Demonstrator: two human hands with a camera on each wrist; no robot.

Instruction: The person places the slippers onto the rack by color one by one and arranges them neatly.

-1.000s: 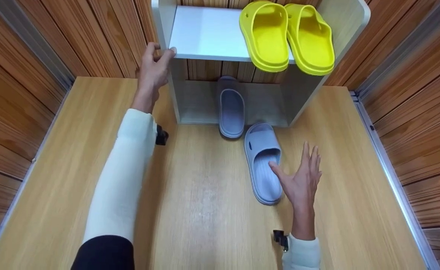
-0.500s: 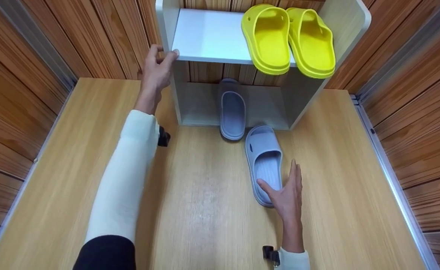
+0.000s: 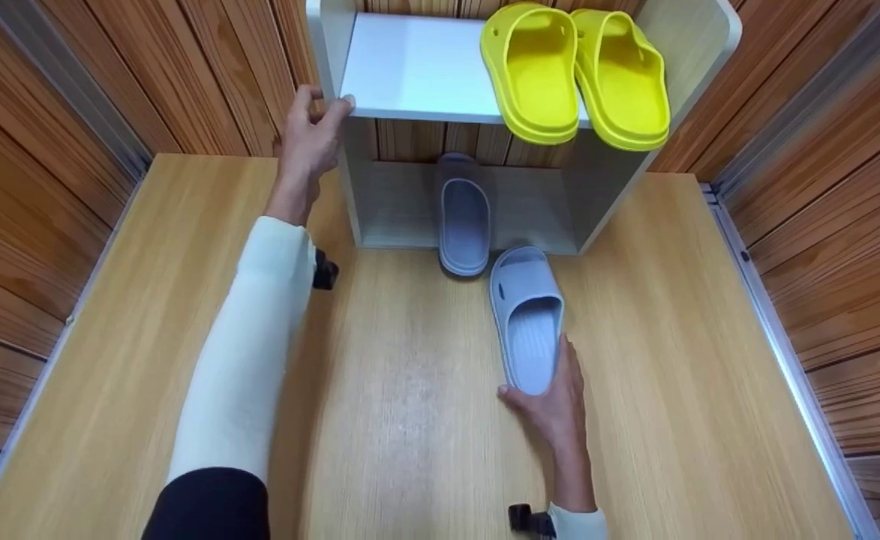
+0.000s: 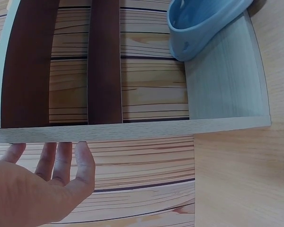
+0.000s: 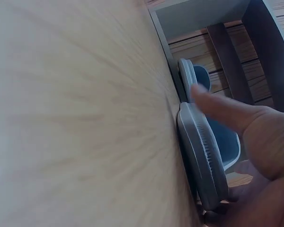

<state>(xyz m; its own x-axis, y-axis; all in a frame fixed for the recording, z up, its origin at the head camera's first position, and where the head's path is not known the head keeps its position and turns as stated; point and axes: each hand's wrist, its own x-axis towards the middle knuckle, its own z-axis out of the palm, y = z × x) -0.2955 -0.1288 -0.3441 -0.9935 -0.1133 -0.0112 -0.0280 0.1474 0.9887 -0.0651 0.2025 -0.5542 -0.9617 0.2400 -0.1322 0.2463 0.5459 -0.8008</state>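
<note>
My left hand (image 3: 310, 142) holds the left side panel of a pale shoe rack (image 3: 346, 172), its thumb on the front edge by the white shelf. In the left wrist view its fingers (image 4: 85, 163) lie along the panel's outer face. On the floor before the rack, a grey slide sandal (image 3: 527, 289) points toward it. Around that sandal's heel my right hand (image 3: 556, 405) has its thumb on the left and fingers along the right side. The matching slide sandal (image 3: 464, 225) rests partly inside the lower compartment, heel sticking out over the front edge.
Two yellow clogs (image 3: 537, 82) stand on the right part of the upper shelf (image 3: 417, 64), heels overhanging its front. Wood-plank walls (image 3: 837, 247) enclose the light wooden floor (image 3: 402, 420) on the left, back and right.
My right hand has moved left and inward from beside the near slide sandal and now closes around its heel. The left hand has stayed on the rack.
</note>
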